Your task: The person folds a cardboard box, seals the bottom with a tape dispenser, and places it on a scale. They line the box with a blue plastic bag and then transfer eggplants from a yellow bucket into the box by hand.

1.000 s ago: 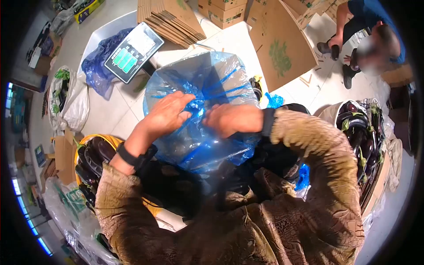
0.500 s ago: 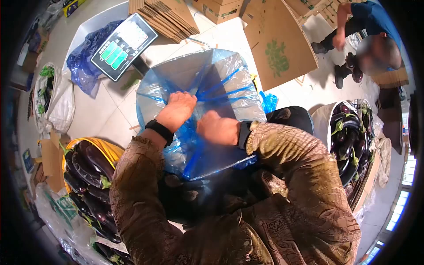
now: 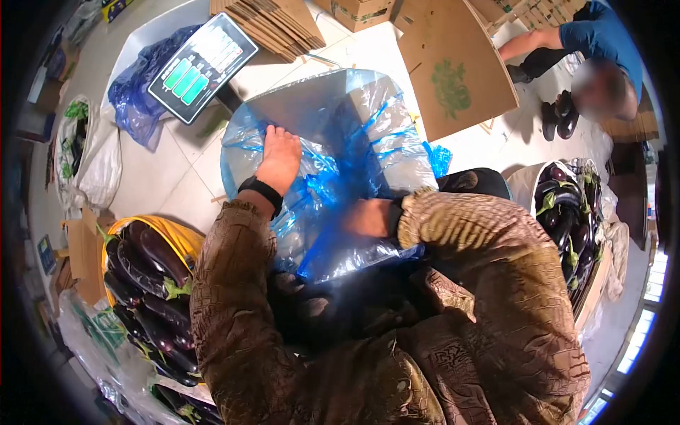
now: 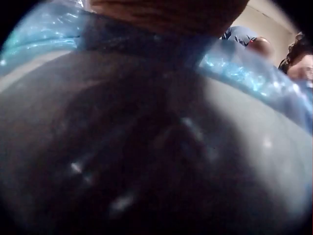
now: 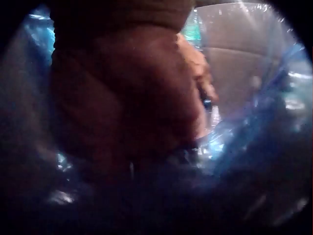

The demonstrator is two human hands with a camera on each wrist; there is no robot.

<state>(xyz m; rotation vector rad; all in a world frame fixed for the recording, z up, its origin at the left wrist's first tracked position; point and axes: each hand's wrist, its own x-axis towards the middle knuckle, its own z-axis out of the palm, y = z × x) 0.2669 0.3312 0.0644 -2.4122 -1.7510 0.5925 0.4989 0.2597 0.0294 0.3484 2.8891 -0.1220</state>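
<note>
A blue translucent plastic bag (image 3: 326, 180) lines a wide container in front of the person, its film creased inward. The left hand (image 3: 281, 157) lies on the film at the left side, its fingers bent at the tips; whether they pinch the film is unclear. Lower and to the right, the blurred right hand (image 3: 368, 217) reaches down into the bag, its fingers hidden by film. In the right wrist view the right hand (image 5: 132, 98) is dark among blue folds, with the left hand (image 5: 198, 66) beyond it. The left wrist view shows mostly dark, shiny film.
Eggplants (image 3: 152, 262) fill a yellow-rimmed sack at left; more eggplants (image 3: 559, 205) stand in a white sack at right. A scale display (image 3: 203, 67) rises at upper left. Flattened cardboard (image 3: 453, 78) lies beyond the bag. Another person (image 3: 602, 42) bends at upper right.
The left hand has moved slightly up and left along the film. The right hand has moved down and right, deeper into the bag. The other person's arm now reaches left.
</note>
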